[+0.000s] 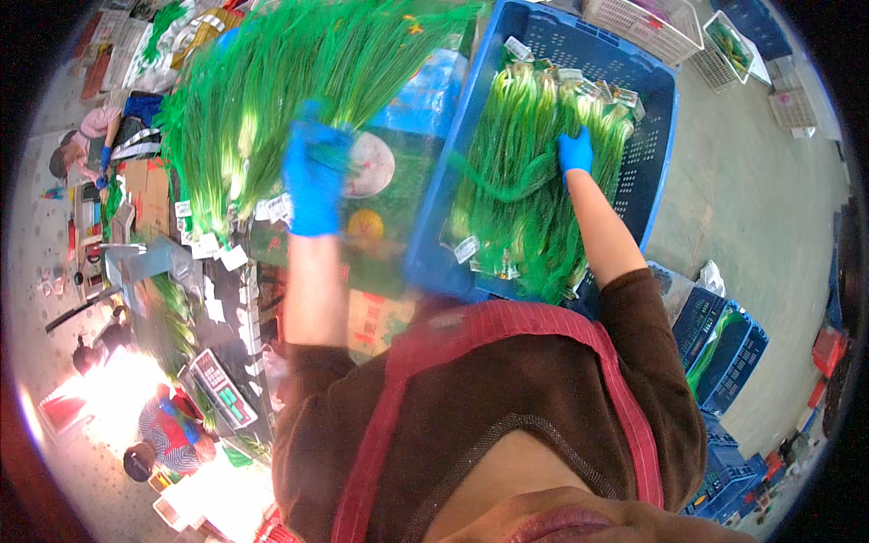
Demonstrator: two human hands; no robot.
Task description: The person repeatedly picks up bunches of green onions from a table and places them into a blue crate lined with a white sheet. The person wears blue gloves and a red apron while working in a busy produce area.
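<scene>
Both my hands wear blue gloves. My left hand [316, 173] is blurred above the packing surface, beside the large heap of green onions [251, 102] with labelled root ends; whether it holds anything is unclear. My right hand [576, 153] rests on the bundles of green onions [523, 129] in the blue perforated plastic crate [468, 115], its fingers partly hidden among the leaves. Several bundles there bear white tags. A pale round object [370, 165] and a yellow round one [365, 222] lie between the heap and the crate.
A digital scale [223, 388] stands at the lower left. Co-workers are at the left, one in a pink top [98, 125], another in striped sleeves [163, 427]. White crates [645, 24] stand beyond the blue one; further blue crates [730, 353] are at the right.
</scene>
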